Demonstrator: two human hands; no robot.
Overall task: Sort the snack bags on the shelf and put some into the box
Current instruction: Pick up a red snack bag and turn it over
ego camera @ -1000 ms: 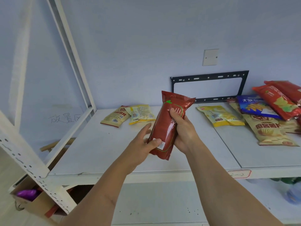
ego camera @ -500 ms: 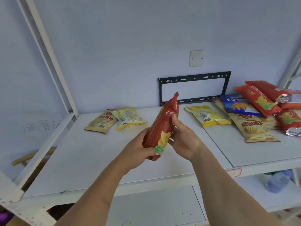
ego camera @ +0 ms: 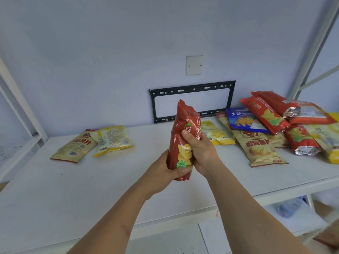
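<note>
I hold a red chip bag (ego camera: pixel 183 123) upright over the white shelf (ego camera: pixel 91 180), its printed front turned toward me. My left hand (ego camera: pixel 165 173) grips its bottom end and my right hand (ego camera: pixel 200 151) clasps its middle from the right. At the back left of the shelf lie a tan chip bag (ego camera: pixel 75 147) and a yellow bag (ego camera: pixel 111 140), overlapping slightly. Behind my right hand lies another yellow bag (ego camera: pixel 218 134). On the right sits a pile of bags: a long tan one (ego camera: pixel 258 145), a blue one (ego camera: pixel 242 120) and red ones (ego camera: pixel 266 114). No box is in view.
A black metal bracket (ego camera: pixel 190 88) is fixed to the wall behind the shelf. White shelf uprights stand at the far left (ego camera: pixel 20 99) and far right (ego camera: pixel 311 44). A plastic bottle (ego camera: pixel 291 208) lies on the lower shelf at the right.
The red bag has been turned from its back side to show its printed front. My left hand has closed around its bottom end. My view has swung right, away from the box on the floor.
</note>
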